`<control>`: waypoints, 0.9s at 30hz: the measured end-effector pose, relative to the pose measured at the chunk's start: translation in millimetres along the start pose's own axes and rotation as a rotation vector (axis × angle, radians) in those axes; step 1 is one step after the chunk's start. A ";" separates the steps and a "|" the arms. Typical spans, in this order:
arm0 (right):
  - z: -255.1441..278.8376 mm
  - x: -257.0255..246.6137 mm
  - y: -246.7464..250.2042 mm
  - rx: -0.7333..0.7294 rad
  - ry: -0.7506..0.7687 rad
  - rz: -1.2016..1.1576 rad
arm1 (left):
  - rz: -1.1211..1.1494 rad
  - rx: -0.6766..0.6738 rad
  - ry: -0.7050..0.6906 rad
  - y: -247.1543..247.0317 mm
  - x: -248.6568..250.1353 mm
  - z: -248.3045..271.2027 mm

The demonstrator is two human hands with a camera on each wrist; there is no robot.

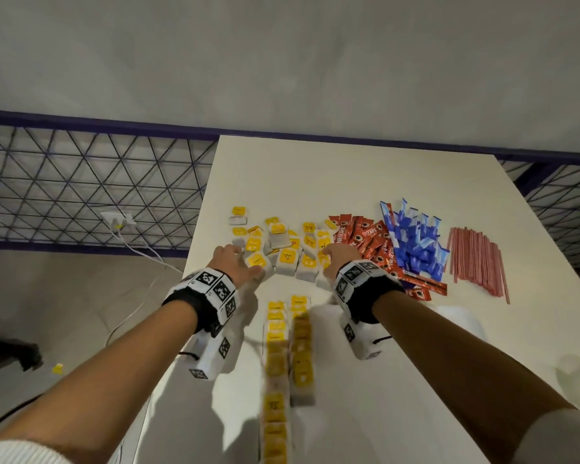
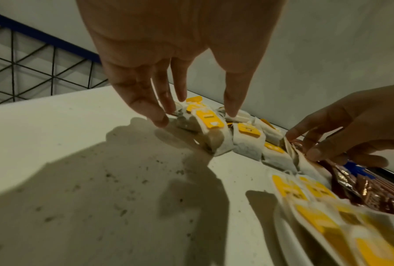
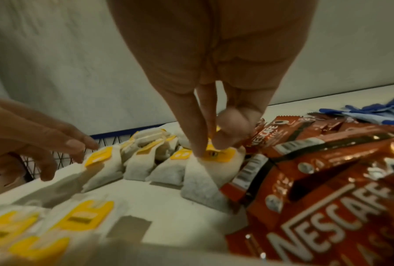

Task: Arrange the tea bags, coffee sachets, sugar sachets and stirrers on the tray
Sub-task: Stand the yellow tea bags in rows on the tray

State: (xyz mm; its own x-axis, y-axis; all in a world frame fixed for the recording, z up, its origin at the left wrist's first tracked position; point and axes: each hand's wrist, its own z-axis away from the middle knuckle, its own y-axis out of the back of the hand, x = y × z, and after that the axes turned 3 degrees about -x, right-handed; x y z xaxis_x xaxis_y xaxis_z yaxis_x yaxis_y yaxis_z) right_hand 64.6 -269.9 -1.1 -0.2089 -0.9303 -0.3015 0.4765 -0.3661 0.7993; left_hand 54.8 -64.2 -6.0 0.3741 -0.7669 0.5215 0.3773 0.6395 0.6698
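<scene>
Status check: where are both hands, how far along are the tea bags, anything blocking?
Left hand fingers on loose tea bag pile. Right hand pinching one tea bag by its top. Two rows laid out nearer. Coffee sachets crowd pile's right edge.

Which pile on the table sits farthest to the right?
The pink stirrers. They lie alone at the right end of the table, past the blue sugar sachets, red coffee sachets and tea bags.

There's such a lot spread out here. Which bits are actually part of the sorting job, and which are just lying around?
Part of the job:
- loose tea bags, both hands at the pile
- lined-up tea bags
- red coffee sachets
- blue sachets, probably the sugar
- stirrers
- left hand
- right hand

Just lying about:
- wall socket with white cable
- yellow scrap on the floor
</scene>
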 end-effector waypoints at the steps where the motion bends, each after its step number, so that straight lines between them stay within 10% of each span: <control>1: -3.3 0.2 0.5 -0.016 0.000 0.020 | 0.002 0.013 -0.004 -1.4 0.1 -3.6; 17: -0.2 9.6 17.2 -0.142 0.109 0.216 | -0.290 -0.098 -0.111 -21.5 9.2 -11.2; 27: 25.5 4.2 25.2 -0.136 0.139 -0.018 | 0.022 -0.103 -0.133 -16.2 -4.7 2.2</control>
State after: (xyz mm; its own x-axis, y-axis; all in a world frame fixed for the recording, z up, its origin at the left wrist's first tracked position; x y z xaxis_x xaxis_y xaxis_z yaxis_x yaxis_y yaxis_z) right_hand 53.9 -282.4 31.0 -0.1030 -0.9145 -0.3913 0.5867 -0.3735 0.7185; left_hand 45.0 -71.1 -18.2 0.2697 -0.7489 0.6053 0.4576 0.6528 0.6038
